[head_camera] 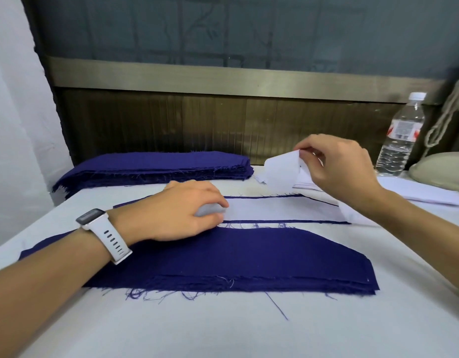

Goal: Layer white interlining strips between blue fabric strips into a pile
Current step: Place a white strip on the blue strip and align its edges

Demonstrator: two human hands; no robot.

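Looking down along both forearms, noted left hand [192,210] low on the middle pile [313,210]. Fingers curled over the left end of the laid white strip [262,209] on top, gripping a small grey-white fold of it against the thumb. Saw thin blue edges showing along both long sides of that strip.

Noted right hand [339,166] raised at back right, thumb and fingertips pinched tight on one end of a lifted white strip [280,174]. Strip hanging bent and curled, lower end down at the white stack [307,186].

Logged near blue pile [249,259] just in front of the middle pile: several layers, frayed threads trailing off the near edge onto the table [223,332]. Logged far blue stack [158,166] against the wall panel, behind the left hand, right end just beside the white stack.

Also marked: white watch [104,233] on the left wrist; water bottle [401,135] upright at back right, cap on, near a beige bag [440,171].
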